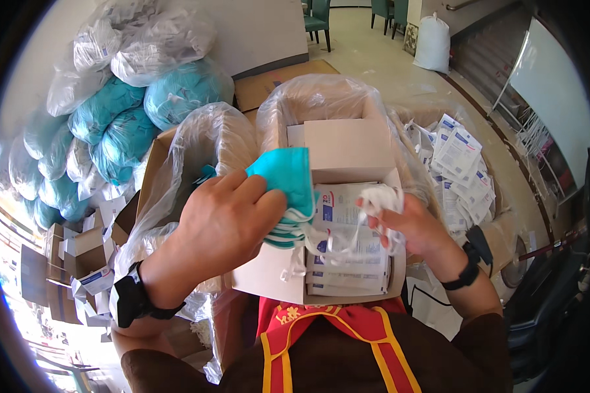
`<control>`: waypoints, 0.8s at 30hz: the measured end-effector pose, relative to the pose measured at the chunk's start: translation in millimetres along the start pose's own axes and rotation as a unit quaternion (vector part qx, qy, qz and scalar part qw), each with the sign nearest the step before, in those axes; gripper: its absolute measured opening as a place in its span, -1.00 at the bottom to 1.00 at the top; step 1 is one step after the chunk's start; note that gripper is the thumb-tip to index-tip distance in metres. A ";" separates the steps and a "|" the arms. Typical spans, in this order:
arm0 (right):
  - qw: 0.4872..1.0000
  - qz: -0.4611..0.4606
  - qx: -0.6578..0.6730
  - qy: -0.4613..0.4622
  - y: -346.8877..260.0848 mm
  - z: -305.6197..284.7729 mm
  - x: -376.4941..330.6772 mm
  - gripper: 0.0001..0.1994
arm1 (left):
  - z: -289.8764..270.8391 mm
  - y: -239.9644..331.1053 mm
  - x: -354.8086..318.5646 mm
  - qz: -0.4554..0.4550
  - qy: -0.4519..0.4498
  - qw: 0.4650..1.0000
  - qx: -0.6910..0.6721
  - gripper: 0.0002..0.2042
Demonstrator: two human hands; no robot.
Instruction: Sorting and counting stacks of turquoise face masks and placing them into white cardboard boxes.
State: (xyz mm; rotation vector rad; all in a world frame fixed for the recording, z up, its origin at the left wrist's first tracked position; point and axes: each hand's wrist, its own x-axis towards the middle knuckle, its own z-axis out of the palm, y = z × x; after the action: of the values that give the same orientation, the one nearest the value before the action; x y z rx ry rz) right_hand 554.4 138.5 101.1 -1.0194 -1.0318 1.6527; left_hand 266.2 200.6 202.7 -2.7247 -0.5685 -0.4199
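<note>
My left hand (226, 219) grips a stack of teal face masks (287, 187), held over an open white carton (269, 278) on my lap. The carton holds a row of flat white packets with blue print (351, 259). My right hand (406, 226) is closed on the white elastic ear loops (377, 200) that trail from the masks across the packets. Both wrists wear black bands.
A plastic-lined cardboard box (321, 105) stands in front with a white box (347, 147) inside. More white packets (462, 164) fill a box at right. Bags of teal material (111, 124) pile up at left, small cartons (78, 255) below them.
</note>
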 end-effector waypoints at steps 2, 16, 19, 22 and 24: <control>0.999 -0.017 -0.009 -0.034 14.4 6.6 18.9 -0.51 | -4.3 4.5 7.7 0.008 0.009 1.000 0.012 -0.85; 0.924 -0.310 -0.208 -0.080 -18.1 53.9 -15.0 -0.46 | 47.2 15.4 10.3 -0.051 -0.009 0.983 -0.178 -0.75; 0.855 -0.344 -0.318 -0.222 -37.3 68.0 -16.1 -0.53 | 58.7 24.4 19.9 -0.006 -0.010 0.933 -0.359 -0.73; 0.881 -0.281 -0.250 -0.288 -23.7 60.3 -37.4 -0.64 | 40.9 28.8 13.8 0.105 -0.086 0.945 -0.296 -0.79; 0.854 -0.263 -0.267 -0.361 -30.9 57.8 -51.1 -0.74 | 17.6 38.1 -2.6 0.146 -0.119 0.943 -0.276 -0.85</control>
State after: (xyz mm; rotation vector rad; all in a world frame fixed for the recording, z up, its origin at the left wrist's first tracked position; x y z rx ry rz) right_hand 521.2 86.4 156.7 -0.3240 -2.1426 1.2976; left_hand 284.0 173.1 176.2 -3.3597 -0.0924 -0.1898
